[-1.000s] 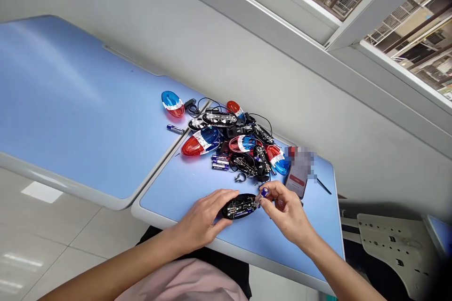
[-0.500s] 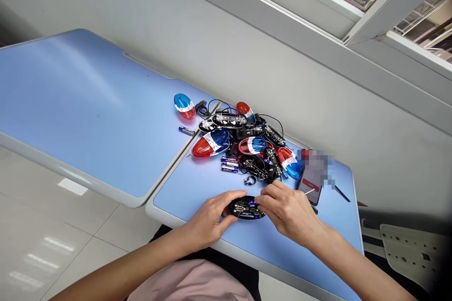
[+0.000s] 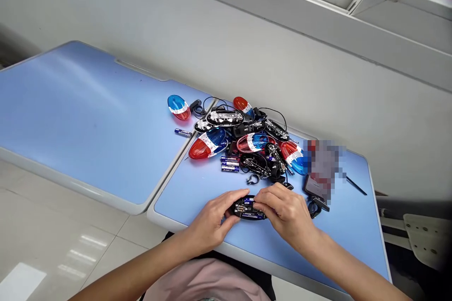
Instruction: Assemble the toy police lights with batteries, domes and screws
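Note:
My left hand [image 3: 215, 216] holds the left end of a black oval light base [image 3: 240, 217], thumb below and fingers above. The base lies with its battery compartment facing up, showing blue-and-white batteries and a small circuit board. My right hand [image 3: 286, 209] is closed at the base's right end, its fingertips on the upper battery [image 3: 249, 201]; they cover that battery's right end. A lower battery [image 3: 252, 215] lies along the near edge. Just beyond my hands are a small black ring clamp [image 3: 253, 179] and several loose batteries [image 3: 230, 164].
Behind sits a pile of black light bases [image 3: 225, 117], cables and red-and-blue lens covers [image 3: 208, 144]. One cover [image 3: 179, 107] and a single battery [image 3: 182, 132] lie on the left table [image 3: 88, 141]. To the right are a phone [image 3: 318, 188], a black clip piece [image 3: 319, 204] and a thin black stick [image 3: 356, 186].
The camera view has shifted a little. My right fingers have moved slightly over the upper battery, and more of the compartment shows. My left hand keeps its hold on the base.

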Demonstrator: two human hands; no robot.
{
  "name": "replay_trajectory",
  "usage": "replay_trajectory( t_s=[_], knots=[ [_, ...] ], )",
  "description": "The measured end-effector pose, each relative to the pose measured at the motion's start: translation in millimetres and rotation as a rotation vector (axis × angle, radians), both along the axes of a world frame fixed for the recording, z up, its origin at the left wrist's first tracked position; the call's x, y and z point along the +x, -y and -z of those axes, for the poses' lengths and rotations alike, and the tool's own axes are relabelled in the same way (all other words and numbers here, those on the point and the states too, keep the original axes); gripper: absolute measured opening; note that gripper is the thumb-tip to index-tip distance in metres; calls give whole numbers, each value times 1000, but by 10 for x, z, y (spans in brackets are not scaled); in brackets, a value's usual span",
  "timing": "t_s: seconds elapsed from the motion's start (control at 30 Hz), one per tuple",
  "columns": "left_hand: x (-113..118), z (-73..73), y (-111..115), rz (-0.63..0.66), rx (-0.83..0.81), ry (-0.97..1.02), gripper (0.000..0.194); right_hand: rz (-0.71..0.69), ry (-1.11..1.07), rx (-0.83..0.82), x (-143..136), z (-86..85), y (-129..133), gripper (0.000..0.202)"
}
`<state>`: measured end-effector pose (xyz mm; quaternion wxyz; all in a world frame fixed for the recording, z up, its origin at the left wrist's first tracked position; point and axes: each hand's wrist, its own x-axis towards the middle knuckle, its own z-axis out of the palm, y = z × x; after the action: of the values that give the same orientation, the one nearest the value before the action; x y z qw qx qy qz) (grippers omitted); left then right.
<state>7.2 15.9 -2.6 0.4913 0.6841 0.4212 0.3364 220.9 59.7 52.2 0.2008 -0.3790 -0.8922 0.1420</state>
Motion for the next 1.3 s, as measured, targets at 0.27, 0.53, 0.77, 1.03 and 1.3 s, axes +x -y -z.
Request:
replay_trajectory(
  t_s=[0.27,0.53,0.77,1.03,1.3],
  knots=[
    [-27,-13,-29,10,-29,-20,56,-125,181,-63,101,-42,-38,37],
    [-35,-78,-46,59,-48,-22,54,-20,88,-234,244,-204,-147,21],
    [-26,-272,-33,109,36,-237,55,134,368,-38,371,-176,230,53],
    [96,-422,-250,306,170,-585,80,99,219,9,279,122,224,43],
    [99,-485,-415,432,123,-579,60,94,124,-2,298,193,234,32]
  ],
)
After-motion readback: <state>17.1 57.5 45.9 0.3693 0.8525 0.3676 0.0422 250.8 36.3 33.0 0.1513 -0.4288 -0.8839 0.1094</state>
